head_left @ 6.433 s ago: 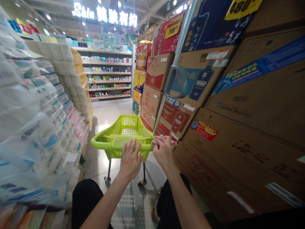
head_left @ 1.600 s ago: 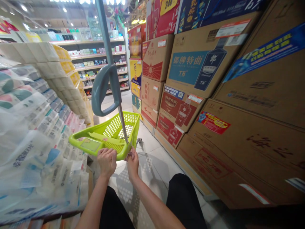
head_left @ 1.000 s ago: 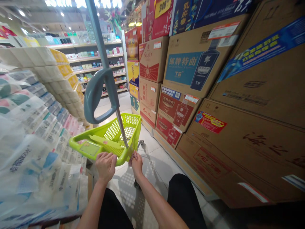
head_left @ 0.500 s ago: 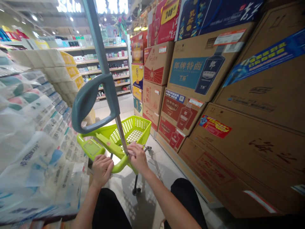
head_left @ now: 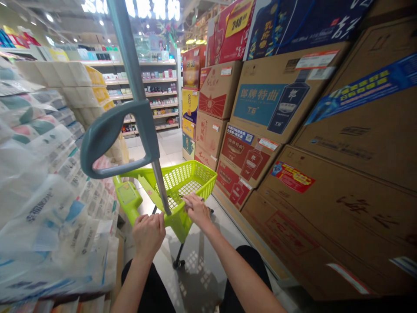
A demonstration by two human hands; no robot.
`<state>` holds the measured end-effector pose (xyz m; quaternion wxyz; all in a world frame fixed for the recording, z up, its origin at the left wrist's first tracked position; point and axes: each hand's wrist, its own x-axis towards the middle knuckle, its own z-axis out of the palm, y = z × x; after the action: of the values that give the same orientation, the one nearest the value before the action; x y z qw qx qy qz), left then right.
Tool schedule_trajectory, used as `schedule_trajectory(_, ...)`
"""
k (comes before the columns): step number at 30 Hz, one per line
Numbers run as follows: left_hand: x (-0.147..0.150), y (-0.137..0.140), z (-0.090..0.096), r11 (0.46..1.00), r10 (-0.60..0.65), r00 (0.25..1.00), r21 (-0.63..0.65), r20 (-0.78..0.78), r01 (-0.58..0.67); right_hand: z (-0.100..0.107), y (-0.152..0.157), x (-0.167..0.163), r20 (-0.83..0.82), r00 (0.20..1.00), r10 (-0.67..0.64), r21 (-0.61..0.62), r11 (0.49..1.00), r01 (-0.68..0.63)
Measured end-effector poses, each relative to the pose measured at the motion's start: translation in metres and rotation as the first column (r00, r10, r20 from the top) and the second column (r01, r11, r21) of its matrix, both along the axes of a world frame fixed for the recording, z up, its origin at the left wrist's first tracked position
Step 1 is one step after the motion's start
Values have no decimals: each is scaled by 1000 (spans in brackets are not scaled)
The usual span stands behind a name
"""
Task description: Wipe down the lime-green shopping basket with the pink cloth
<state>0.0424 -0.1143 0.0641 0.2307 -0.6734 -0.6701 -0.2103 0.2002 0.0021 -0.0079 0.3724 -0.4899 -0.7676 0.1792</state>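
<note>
My left hand (head_left: 149, 234) is closed over the near bar of a lime-green shopping cart (head_left: 206, 184), knuckles up. Farther right, my right hand (head_left: 198, 213) wraps the same cart's near rim; its fingertips are partly hidden. Between the hands rises a slanting grey pole (head_left: 128, 48) with a looped grey handle (head_left: 87, 148) and a thin metal lower shaft. That shaft meets the cart close to my left hand, and neither hand grips the pole. The lattice basket shows no goods in its visible part. A green panel (head_left: 127, 193) sits at the cart's left.
Stacked cartons (head_left: 260, 100) line the right side of the aisle. Plastic-wrapped paper packs (head_left: 58, 217) are piled close on the left. Shelves (head_left: 163, 93) of small goods stand ahead, beyond a pale tiled floor (head_left: 171, 148). My knees are on both sides below.
The cart has swung in view, its basket shifting right. Both hands have moved right with it, staying on the cart. The looped handle now appears farther left.
</note>
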Motion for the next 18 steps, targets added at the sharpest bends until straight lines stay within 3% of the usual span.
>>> schedule_trajectory(4, -11, 2, 2, 996, -70, 997, -62, -28, 69, -3, 1, -3, -32, 997, -70, -71, 995, 68)
schedule_trajectory(9, -19, 1, 2, 993, -59, 997, -109, -49, 53, -9, -15, -14, -173, 984, 50, 10, 999, -49)
schedule_trajectory(14, -23, 2, 3, 964, -165, 983, -223, -78, 144, -10, -13, -11, -295, 952, -78, -92, 994, 52)
schedule_trajectory(18, -15, 4, 3, 975, -111, 991, -201, -73, 94, -12, -46, -25, -399, 917, -6, 17, 1000, 14)
